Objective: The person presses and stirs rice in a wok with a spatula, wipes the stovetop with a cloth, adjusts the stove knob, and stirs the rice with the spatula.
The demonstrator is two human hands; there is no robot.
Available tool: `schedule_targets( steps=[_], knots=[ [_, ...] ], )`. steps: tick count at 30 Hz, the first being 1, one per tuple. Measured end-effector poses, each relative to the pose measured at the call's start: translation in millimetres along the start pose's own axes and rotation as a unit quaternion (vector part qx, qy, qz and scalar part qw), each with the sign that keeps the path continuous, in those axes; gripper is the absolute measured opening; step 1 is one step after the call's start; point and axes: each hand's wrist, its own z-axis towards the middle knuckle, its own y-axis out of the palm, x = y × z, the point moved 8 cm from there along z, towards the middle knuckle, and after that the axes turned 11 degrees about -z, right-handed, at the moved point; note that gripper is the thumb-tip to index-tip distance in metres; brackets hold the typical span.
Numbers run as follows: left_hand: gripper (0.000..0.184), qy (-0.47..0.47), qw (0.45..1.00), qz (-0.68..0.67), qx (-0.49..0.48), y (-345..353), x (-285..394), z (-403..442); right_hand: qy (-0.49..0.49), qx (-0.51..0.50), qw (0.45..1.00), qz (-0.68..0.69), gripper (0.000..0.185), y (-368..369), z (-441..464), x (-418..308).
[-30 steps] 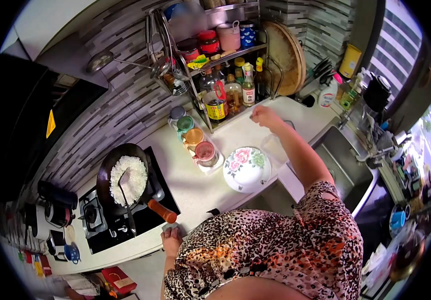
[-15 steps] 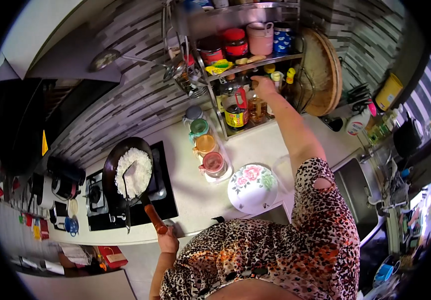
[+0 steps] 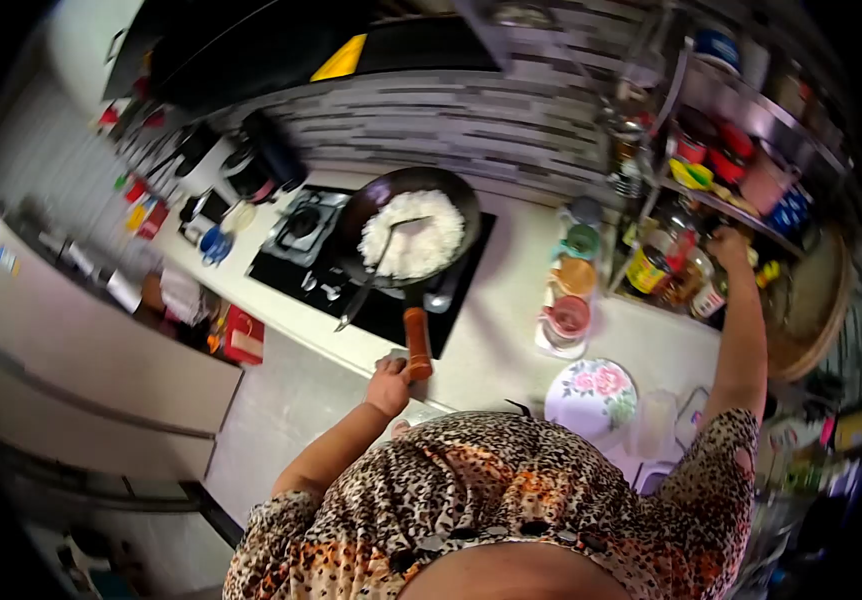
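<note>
A dark wok [image 3: 349, 225] sits on the gas stove, with a mound of white rice [image 3: 421, 240] inside. A metal spatula [image 3: 356, 300] leans in the rice, its handle over the rim. My left hand [image 3: 389, 385] is closed at the counter edge, beside the end of the wok's wooden handle [image 3: 417, 340]. Something grey shows at its fingers, too unclear to name. My right hand [image 3: 729, 246] reaches into the rack's lower shelf, fingers closed at the top of a bottle of amber liquid [image 3: 689, 278]. Blur hides the exact grip.
Beside that bottle stands a dark sauce bottle with a yellow label [image 3: 644, 272]. Jars with coloured lids [image 3: 573, 277] line a white tray on the counter. A floral plate [image 3: 591, 395] lies in front. A round wooden board [image 3: 816, 300] leans at the rack's right.
The view has swung left, so stove and rack appear further right. My right hand stays among the bottles on the shelf. My left hand remains near the wok handle.
</note>
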Motion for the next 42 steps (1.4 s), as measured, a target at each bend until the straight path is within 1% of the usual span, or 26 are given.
schedule_targets(
  steps=[3,7,9,11,12,13,14,15,16,17,21,23,25,27,28,29,31,32,34,35,37,38,39,40,41,42],
  knots=[
    [0.031,0.004,0.999,0.032,0.009,-1.6,-1.9,-3.9,-0.011,-0.011,1.0,-0.002,0.03,3.9,6.2,7.2],
    [0.028,0.0,0.999,0.034,-0.011,-4.4,2.8,-3.6,0.062,-0.084,0.994,-0.026,0.027,20.5,17.2,23.1],
    [0.027,0.01,0.999,0.024,0.031,-4.9,-7.4,-4.9,0.014,-0.035,0.998,-0.051,0.026,11.4,11.7,13.9],
    [0.025,0.001,1.0,-0.011,0.029,-3.4,-6.6,-4.6,-0.233,0.103,0.939,-0.231,0.042,94.5,46.0,69.8],
    [0.025,-0.015,0.999,-0.027,0.023,-3.3,-6.5,-4.9,-0.299,0.142,0.901,-0.281,0.052,105.3,45.1,69.2],
    [0.025,-0.038,0.998,-0.043,0.021,-3.7,-8.1,-4.9,-0.094,-0.062,0.955,-0.275,0.048,72.7,40.3,51.0],
    [0.025,-0.037,0.998,-0.041,0.015,-0.9,-7.5,-3.4,-0.084,-0.066,0.958,-0.265,0.055,77.8,44.5,53.9],
    [0.024,-0.041,0.998,-0.041,0.009,1.4,-9.1,0.4,-0.062,0.007,0.971,-0.231,0.058,71.2,46.2,60.8],
    [0.025,-0.087,0.995,-0.04,-0.008,-19.9,0.3,0.9,0.001,-0.117,0.98,-0.159,0.055,53.1,40.0,48.1],
    [0.026,-0.091,0.993,-0.07,0.033,-9.4,-9.0,7.7,0.016,-0.116,0.985,-0.129,0.055,41.1,29.9,34.5],
    [0.032,-0.279,0.941,-0.191,-0.009,-14.1,-21.7,15.8,-0.046,-0.115,0.989,-0.085,0.052,25.6,0.0,-64.4],
    [0.055,-0.288,0.929,-0.206,-0.109,-18.2,-11.9,15.6,-0.088,-0.132,0.984,-0.082,0.051,29.8,-19.8,-115.9],
    [0.057,-0.308,0.92,-0.228,-0.079,-24.0,-3.0,6.9,-0.127,-0.15,0.977,-0.083,0.049,37.9,-38.1,-162.8],
    [0.055,-0.297,0.921,-0.217,-0.124,-1.1,-5.2,11.2,-0.152,-0.167,0.97,-0.088,0.048,43.9,-52.1,-193.6],
    [0.036,-0.278,0.941,-0.171,-0.087,-6.2,-2.9,14.9,-0.158,-0.174,0.968,-0.091,0.048,46.4,-56.9,-203.2],
    [0.041,-0.209,0.964,-0.089,-0.138,-2.1,5.0,20.4,-0.168,-0.181,0.964,-0.095,0.047,46.9,-62.9,-211.4],
    [0.043,-0.259,0.942,-0.21,-0.027,14.2,-5.2,20.7,-0.179,-0.194,0.959,-0.098,0.046,51.6,-67.0,-219.9],
    [0.043,-0.26,0.942,-0.212,-0.026,25.2,-14.0,23.4,-0.183,-0.197,0.958,-0.103,0.045,51.5,-69.7,-223.5],
    [0.059,-0.233,0.869,-0.436,-0.036,42.9,-6.5,32.5,-0.189,-0.204,0.954,-0.111,0.044,46.0,-72.7,-219.3],
    [0.062,-0.233,0.749,-0.617,-0.06,50.5,3.5,27.9,-0.189,-0.21,0.952,-0.114,0.043,44.0,-72.2,-211.1],
    [0.061,-0.175,0.673,-0.702,-0.153,50.4,19.7,27.7,-0.175,-0.229,0.949,-0.127,0.042,34.2,-80.9,-173.7],
    [0.058,-0.149,0.663,-0.713,-0.175,45.9,21.2,22.3,-0.167,-0.243,0.945,-0.139,0.042,27.5,-88.5,-152.9],
    [0.053,-0.132,0.71,-0.667,-0.181,30.9,14.7,13.9,-0.158,-0.26,0.94,-0.152,0.041,16.6,-102.9,-136.4],
    [0.04,-0.115,0.697,-0.689,-0.164,43.8,-4.0,10.5,-0.148,-0.276,0.936,-0.161,0.04,5.0,-119.4,-131.7],
    [0.027,-0.127,0.76,-0.613,-0.176,10.4,-14.2,-1.1,-0.138,-0.279,0.94,-0.14,0.04,-6.9,-137.7,-140.7],
    [0.019,-0.127,0.788,-0.582,-0.156,-9.7,-30.0,-6.5,-0.13,-0.286,0.943,-0.107,0.039,-21.7,-160.3,-163.0]
  ],
)
